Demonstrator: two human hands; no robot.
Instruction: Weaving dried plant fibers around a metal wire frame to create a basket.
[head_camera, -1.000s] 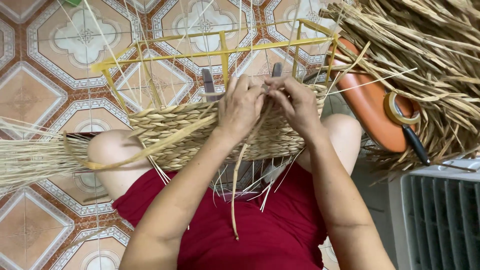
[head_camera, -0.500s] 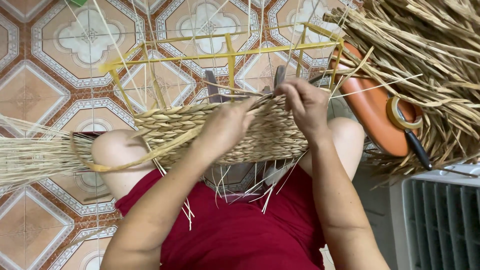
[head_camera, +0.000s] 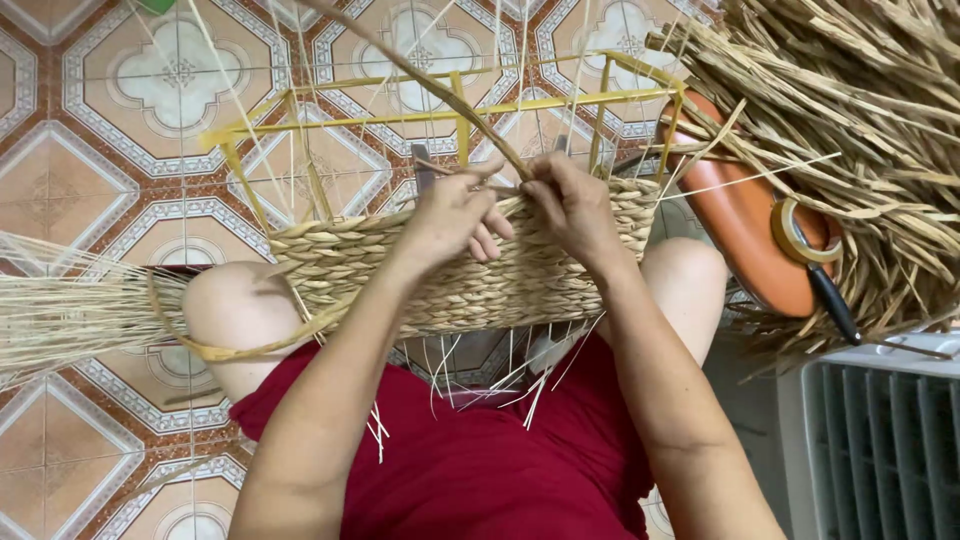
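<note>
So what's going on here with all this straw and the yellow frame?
A person sitting over a tiled floor is weaving a basket. The half-woven basket wall rests across their knees, built around a yellow metal frame. Both hands work at its upper edge: the left hand and right hand pinch a long straw strand that arcs up and away. A big pile of loose straw lies to the right, over an orange object with a roll of tape.

Patterned tile floor (head_camera: 90, 130), bundle of pale straw (head_camera: 60, 315) lying on it at left, heap of dried grass strands (head_camera: 850, 110) at right, white slatted unit (head_camera: 880, 440) near right.
</note>
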